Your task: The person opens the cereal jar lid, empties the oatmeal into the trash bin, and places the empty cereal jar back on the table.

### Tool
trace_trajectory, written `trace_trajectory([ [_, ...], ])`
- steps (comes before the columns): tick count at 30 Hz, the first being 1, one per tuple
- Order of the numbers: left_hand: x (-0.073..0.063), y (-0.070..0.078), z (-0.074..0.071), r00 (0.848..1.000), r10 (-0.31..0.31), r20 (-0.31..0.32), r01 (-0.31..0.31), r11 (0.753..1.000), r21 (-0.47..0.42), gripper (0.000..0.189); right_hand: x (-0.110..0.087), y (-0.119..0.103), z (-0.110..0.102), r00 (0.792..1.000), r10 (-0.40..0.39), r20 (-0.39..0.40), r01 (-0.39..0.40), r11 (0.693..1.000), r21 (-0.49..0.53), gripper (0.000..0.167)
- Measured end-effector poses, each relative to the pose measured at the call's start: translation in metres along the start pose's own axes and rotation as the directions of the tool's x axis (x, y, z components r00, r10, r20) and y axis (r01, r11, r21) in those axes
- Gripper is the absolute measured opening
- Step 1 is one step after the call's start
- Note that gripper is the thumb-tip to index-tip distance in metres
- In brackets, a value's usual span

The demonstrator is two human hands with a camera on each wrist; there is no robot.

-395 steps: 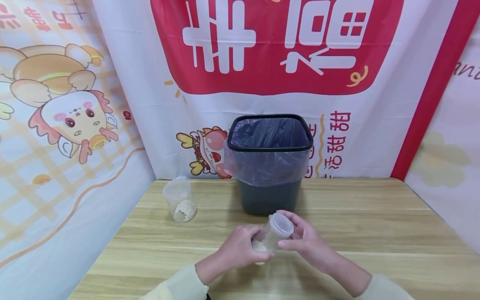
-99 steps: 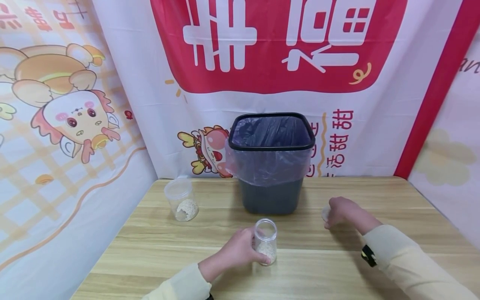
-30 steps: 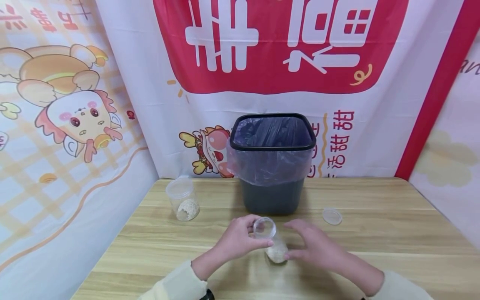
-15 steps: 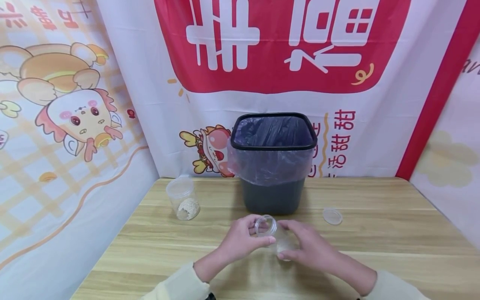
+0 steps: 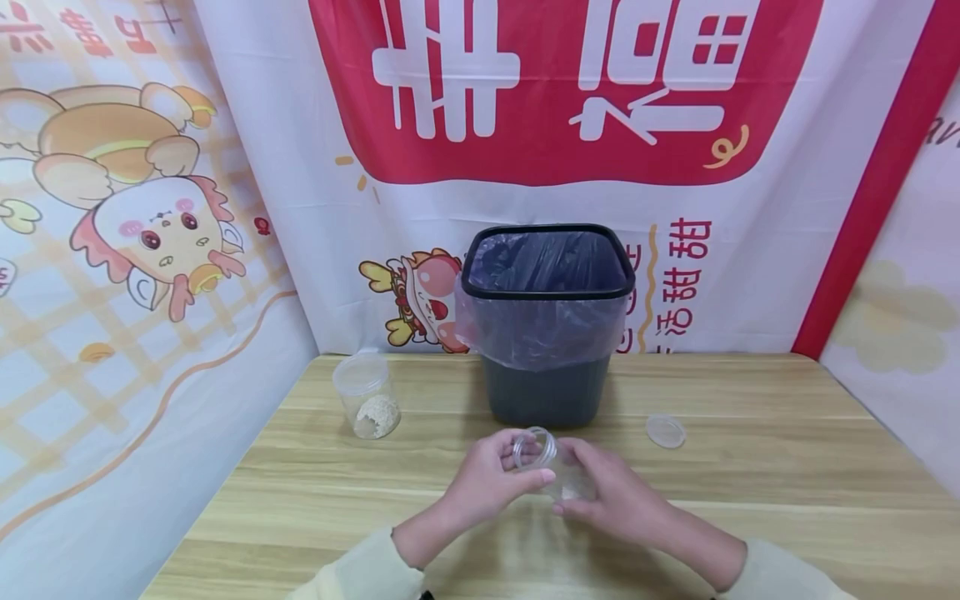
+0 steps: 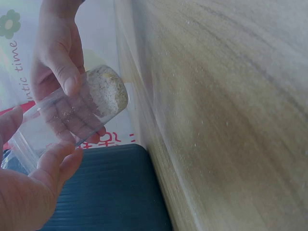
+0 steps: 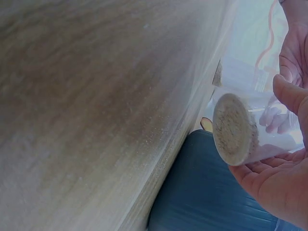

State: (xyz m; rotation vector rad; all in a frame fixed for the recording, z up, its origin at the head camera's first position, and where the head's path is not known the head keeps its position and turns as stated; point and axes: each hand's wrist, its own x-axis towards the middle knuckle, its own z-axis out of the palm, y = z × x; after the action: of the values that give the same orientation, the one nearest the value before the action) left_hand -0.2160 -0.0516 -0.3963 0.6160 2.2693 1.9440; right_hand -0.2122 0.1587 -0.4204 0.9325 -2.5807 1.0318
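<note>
A clear plastic jar (image 5: 536, 450), its mouth open, is held tilted above the table between both hands. Pale flaky crumbs (image 6: 108, 91) lie in its base end, and the right wrist view shows them covering the round bottom (image 7: 232, 129). My left hand (image 5: 486, 482) grips the jar near its threaded mouth, thumb on the near side. My right hand (image 5: 621, 493) holds the body toward the base, thumb and fingers on opposite sides. To the right, a thin round translucent lid (image 5: 665, 432) lies flat on the table.
A dark bin (image 5: 546, 392) with a purple plastic liner (image 5: 540, 333) stands just behind the hands. At the back left stands a second clear jar (image 5: 363, 379), also with pale flakes. Fine crumbs are scattered over the wooden table (image 7: 149, 130).
The jar's lid has come off and lies right of the bin. My right hand has returned from there to the jar, which has been lifted and tilted, its base toward the right.
</note>
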Motion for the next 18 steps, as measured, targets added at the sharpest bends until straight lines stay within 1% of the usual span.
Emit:
trace_trajectory([
  [3, 0.0001, -0.001, 0.001, 1.0, -0.004, -0.01, 0.004, 1.0, -0.011, 0.045, -0.0002, 0.0005, 0.0011, 1.0, -0.001, -0.001, 0.001, 1.0, 0.01, 0.065],
  [8, 0.0006, -0.0021, 0.0019, 1.0, 0.002, -0.017, -0.003, 0.999, -0.034, 0.042, -0.0005, 0.0017, 0.0018, 0.999, -0.037, -0.024, 0.037, 0.999, 0.0, 0.062],
  [13, 0.0016, -0.0037, 0.0025, 1.0, -0.01, -0.005, 0.01, 0.997, -0.072, 0.044, -0.0012, 0.003, 0.0021, 0.998, -0.062, -0.03, 0.062, 0.998, -0.004, 0.061],
  [18, 0.0024, -0.0014, 0.0013, 1.0, -0.025, 0.015, 0.026, 0.996, -0.082, 0.044, -0.0012, 0.002, 0.0007, 0.999, -0.051, -0.021, 0.051, 0.999, 0.007, 0.06],
])
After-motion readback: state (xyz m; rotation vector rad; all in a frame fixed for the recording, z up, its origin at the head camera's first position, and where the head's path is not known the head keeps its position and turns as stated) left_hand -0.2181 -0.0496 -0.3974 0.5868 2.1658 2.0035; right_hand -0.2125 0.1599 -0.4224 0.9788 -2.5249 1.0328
